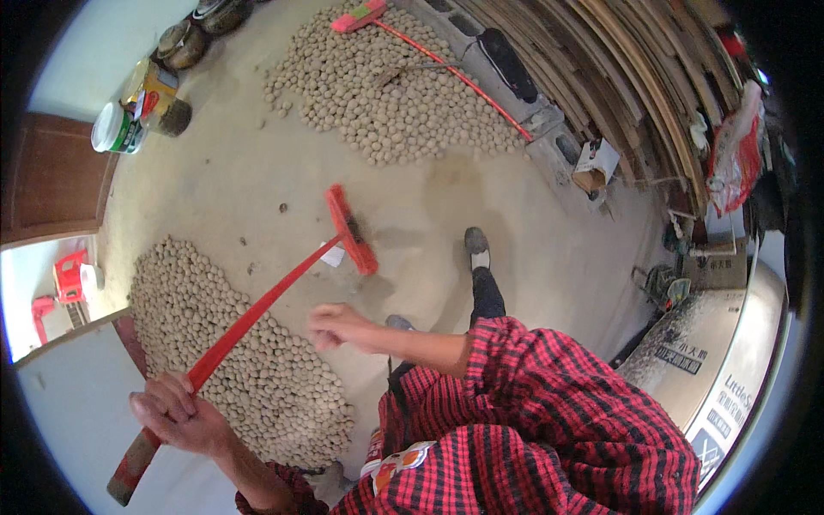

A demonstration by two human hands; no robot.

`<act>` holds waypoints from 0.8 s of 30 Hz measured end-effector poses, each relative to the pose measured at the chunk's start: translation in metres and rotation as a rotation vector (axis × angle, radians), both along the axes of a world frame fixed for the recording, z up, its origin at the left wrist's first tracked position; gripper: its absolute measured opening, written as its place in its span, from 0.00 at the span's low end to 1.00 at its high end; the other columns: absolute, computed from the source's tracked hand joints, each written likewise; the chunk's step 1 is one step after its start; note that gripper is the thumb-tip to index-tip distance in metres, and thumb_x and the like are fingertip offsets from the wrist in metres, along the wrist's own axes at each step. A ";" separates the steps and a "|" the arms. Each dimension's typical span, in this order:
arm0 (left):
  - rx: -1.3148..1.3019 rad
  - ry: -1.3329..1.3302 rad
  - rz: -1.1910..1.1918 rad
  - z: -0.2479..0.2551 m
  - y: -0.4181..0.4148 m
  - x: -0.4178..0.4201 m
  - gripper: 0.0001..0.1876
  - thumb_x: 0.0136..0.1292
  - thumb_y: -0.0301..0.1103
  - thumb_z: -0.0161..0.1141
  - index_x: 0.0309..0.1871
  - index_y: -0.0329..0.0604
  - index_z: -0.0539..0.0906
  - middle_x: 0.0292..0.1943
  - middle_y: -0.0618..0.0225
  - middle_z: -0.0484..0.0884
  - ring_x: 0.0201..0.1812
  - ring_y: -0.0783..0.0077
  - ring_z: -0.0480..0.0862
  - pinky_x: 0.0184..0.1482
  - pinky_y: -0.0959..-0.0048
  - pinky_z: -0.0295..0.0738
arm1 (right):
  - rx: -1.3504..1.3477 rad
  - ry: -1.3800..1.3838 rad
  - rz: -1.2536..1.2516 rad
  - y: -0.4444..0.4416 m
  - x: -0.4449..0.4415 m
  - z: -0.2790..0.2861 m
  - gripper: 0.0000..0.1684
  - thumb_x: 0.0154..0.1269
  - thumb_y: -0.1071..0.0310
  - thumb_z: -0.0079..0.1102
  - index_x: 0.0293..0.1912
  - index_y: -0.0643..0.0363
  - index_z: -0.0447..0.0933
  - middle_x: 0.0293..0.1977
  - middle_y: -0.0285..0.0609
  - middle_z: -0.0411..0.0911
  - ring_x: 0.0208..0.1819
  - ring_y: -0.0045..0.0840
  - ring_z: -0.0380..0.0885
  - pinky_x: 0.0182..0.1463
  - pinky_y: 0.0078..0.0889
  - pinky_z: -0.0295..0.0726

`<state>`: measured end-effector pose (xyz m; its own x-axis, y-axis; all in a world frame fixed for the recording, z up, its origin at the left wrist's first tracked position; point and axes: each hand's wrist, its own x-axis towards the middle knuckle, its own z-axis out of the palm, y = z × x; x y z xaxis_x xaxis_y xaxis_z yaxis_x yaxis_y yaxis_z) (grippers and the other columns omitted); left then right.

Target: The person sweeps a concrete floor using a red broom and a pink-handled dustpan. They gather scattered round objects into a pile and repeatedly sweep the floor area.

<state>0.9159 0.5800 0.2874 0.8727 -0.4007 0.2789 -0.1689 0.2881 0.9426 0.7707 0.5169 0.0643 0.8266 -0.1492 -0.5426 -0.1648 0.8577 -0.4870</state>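
My left hand (pixel 177 412) grips a red-handled push broom (pixel 257 309) near the handle's brown lower end. The handle slants away over a pile of small round tan fruits or nuts (pixel 257 367), their kind unclear. The broom's red-bristled head (pixel 351 232) rests on the pale floor beside a scrap of white paper (pixel 332 254). Blurred and loosely curled, my right hand (pixel 338 327) is off the handle, to its right. Nothing shows in its fingers. A second pile of the same round things (pixel 393 109) lies farther out.
A second broom (pixel 444 61) lies across the far pile. Concrete blocks (pixel 547 125) and stacked wooden boards (pixel 618 71) line the right. Plastic tubs (pixel 119 129) and pots (pixel 182 45) stand at the left wall. Cardboard cartons (pixel 689 347) bearing print are at right.
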 end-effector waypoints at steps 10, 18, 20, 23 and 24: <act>0.063 -0.053 0.421 -0.115 -0.081 -0.025 0.21 0.67 0.36 0.44 0.17 0.53 0.52 0.12 0.80 0.49 0.15 0.84 0.48 0.20 0.82 0.45 | -0.891 0.610 0.464 -0.186 -0.210 -0.389 0.14 0.50 0.65 0.59 0.40 0.54 0.73 0.34 0.42 0.76 0.34 0.30 0.76 0.37 0.34 0.75; 0.152 -0.011 0.428 -0.320 -0.120 -0.062 0.21 0.67 0.35 0.41 0.16 0.52 0.52 0.12 0.79 0.49 0.16 0.83 0.50 0.22 0.80 0.50 | -1.522 0.721 0.567 -0.338 -0.144 -0.505 0.15 0.51 0.72 0.51 0.42 0.54 0.72 0.40 0.47 0.72 0.44 0.37 0.73 0.46 0.40 0.73; 0.200 0.023 0.490 -0.377 -0.120 -0.056 0.20 0.68 0.38 0.41 0.17 0.51 0.53 0.12 0.78 0.50 0.16 0.82 0.50 0.24 0.79 0.51 | -1.643 0.686 0.769 -0.351 -0.135 -0.553 0.14 0.52 0.75 0.49 0.40 0.56 0.72 0.39 0.48 0.71 0.45 0.38 0.72 0.47 0.39 0.73; 0.264 -0.022 0.561 -0.453 -0.136 -0.054 0.21 0.68 0.40 0.41 0.17 0.50 0.54 0.13 0.77 0.51 0.17 0.80 0.51 0.26 0.77 0.53 | -2.037 0.240 0.758 -0.379 -0.143 -0.615 0.12 0.50 0.76 0.47 0.37 0.58 0.73 0.37 0.47 0.72 0.40 0.40 0.74 0.43 0.40 0.74; 0.266 -0.043 0.592 -0.473 -0.131 -0.050 0.21 0.67 0.40 0.42 0.17 0.50 0.54 0.13 0.77 0.51 0.17 0.80 0.51 0.26 0.78 0.53 | -2.100 0.011 0.972 -0.391 -0.123 -0.599 0.11 0.50 0.76 0.47 0.35 0.58 0.74 0.35 0.46 0.73 0.38 0.39 0.75 0.41 0.40 0.75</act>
<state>0.8655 0.4487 -0.1858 0.9575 0.0841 0.2759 -0.2665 -0.1076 0.9578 0.6475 0.1254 -0.5350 0.9742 -0.0140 -0.2254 -0.0783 -0.9571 -0.2788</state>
